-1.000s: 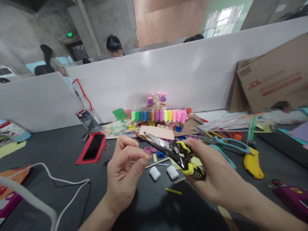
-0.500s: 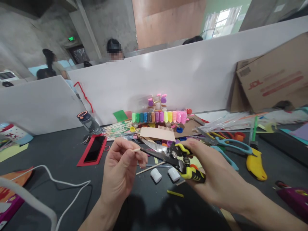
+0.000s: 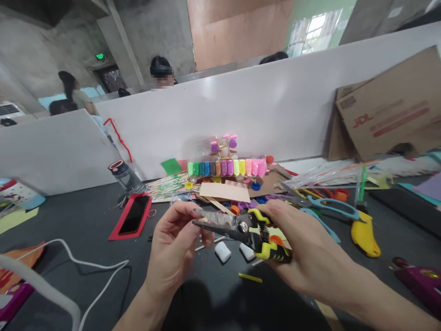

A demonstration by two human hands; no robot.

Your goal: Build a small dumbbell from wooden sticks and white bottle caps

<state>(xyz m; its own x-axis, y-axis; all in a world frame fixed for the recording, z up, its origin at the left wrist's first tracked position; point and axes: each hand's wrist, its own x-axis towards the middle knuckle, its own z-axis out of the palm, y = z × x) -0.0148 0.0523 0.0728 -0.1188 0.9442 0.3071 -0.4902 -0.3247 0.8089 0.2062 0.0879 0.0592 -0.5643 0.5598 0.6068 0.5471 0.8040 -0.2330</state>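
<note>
And in come the blades: since the earlier frame, the shears (image 3: 243, 226) have been shifted leftward, and the light wooden stick (image 3: 205, 220), met only at the tip of a blade half a second ago, is now framed between the two blades.

In the head view, the stick is pinched between the thumb and fingers of the left hand (image 3: 175, 246), its short pale end left showing. The yellow-and-black handles of the shears are gripped in the right hand (image 3: 303, 248), with the blades held apart and their tips brought right up to the left fingers. Whether the stick is touched by either blade cannot be told.

Below the shears, two white pieces are seen on the dark table (image 3: 138, 276): the left white piece (image 3: 223, 252) is fully exposed, the right white piece (image 3: 246, 251) is partly covered by the shears. Nearer the wearer, a yellow strip (image 3: 250, 277) is laid flat. Straight ahead, a row of coloured clay packs (image 3: 225, 168) is lined up behind a beige card (image 3: 225, 191). Over on the right, blue-handled scissors (image 3: 332, 208) are spotted beside a yellow cutter (image 3: 365, 235); on the left, a black phone (image 3: 135, 214) is rested on a red card (image 3: 115, 233), with a water bottle (image 3: 127, 177) placed just behind.
</note>
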